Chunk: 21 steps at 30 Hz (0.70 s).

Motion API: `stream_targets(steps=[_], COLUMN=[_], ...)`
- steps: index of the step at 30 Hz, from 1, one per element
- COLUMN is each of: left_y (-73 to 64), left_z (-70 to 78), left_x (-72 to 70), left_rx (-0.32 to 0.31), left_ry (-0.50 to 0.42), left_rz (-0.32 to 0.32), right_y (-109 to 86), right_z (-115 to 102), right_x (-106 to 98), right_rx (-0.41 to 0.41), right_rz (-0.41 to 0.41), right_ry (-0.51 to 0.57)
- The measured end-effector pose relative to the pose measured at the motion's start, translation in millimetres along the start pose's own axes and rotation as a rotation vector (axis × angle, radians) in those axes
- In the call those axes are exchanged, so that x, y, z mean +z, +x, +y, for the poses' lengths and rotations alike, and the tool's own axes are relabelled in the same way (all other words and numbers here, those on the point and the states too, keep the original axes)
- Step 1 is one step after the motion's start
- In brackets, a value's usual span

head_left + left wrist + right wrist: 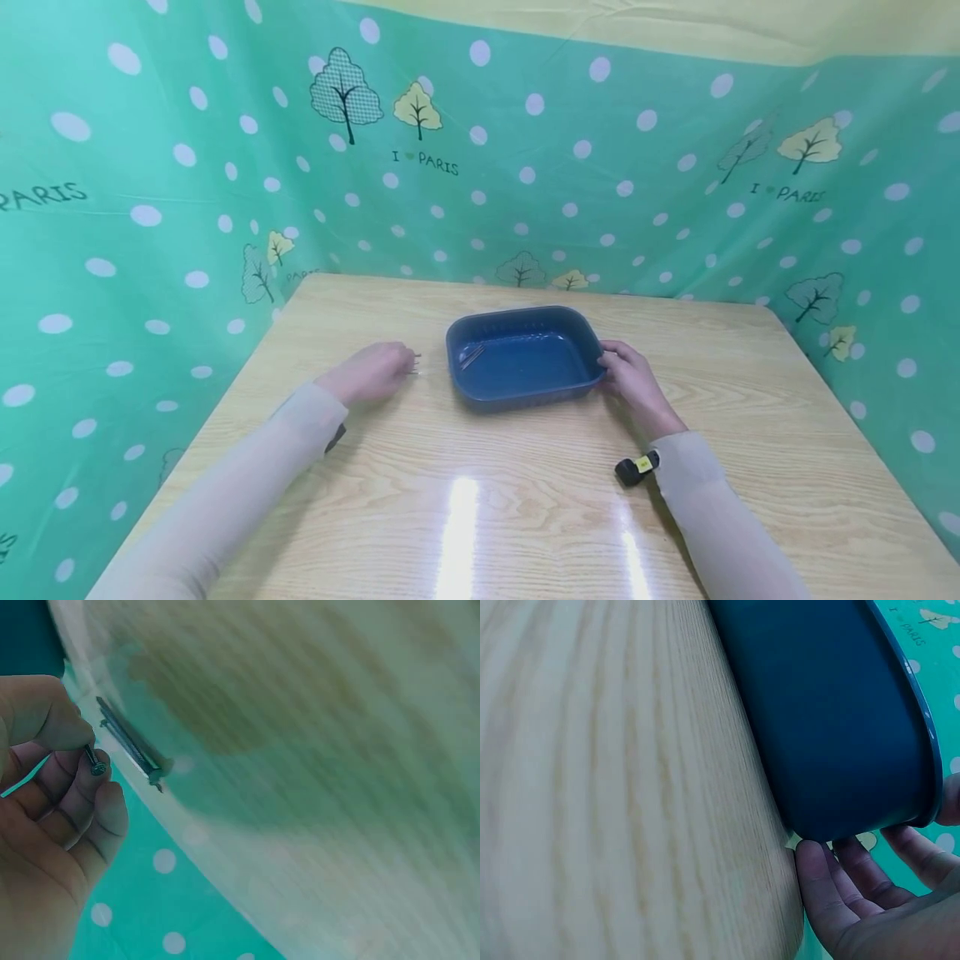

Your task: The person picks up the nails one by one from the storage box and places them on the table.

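My left hand (378,369) is low over the table, left of a blue plastic basket (525,395). Between thumb and fingers it pinches a small metal nail (94,762), whose head shows in the left wrist view. Close by, a few more nails (132,745) lie together on the wood. Inside the basket, several thin nails (472,357) rest near its left wall. My right hand (633,382) holds the basket's right end, thumb at the rim and fingers against the outer wall, as the right wrist view shows.
The light wooden table (540,475) carries bright reflections at the front. A green dotted curtain (525,200) with tree prints hangs behind and along both sides. A black wrist strap (636,468) sits at the right cuff.
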State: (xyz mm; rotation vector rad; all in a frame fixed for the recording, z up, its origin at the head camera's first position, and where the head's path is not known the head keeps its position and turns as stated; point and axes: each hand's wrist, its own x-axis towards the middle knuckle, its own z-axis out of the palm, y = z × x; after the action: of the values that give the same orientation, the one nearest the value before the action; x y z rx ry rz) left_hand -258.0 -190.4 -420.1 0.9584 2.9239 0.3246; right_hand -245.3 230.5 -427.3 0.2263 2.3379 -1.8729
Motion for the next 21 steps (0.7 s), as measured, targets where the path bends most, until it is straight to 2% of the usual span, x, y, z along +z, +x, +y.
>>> stream_targets(steps=[5, 21], left_y=[-2.2, -3.4], left_z=[-1.0, -4.5], left_x=[0.4, 5.7], left_rx=[-0.033, -0.084], left_ry=[-0.017, -0.060], left_rz=[-0.028, -0.034], right_y=[0.0, 0.2], right_z=[0.4, 1.1], right_x=[-0.2, -0.4], right_rx=[-0.003, -0.001], right_rz=[0.000, 0.004], right_ry=[-0.001, -0.003])
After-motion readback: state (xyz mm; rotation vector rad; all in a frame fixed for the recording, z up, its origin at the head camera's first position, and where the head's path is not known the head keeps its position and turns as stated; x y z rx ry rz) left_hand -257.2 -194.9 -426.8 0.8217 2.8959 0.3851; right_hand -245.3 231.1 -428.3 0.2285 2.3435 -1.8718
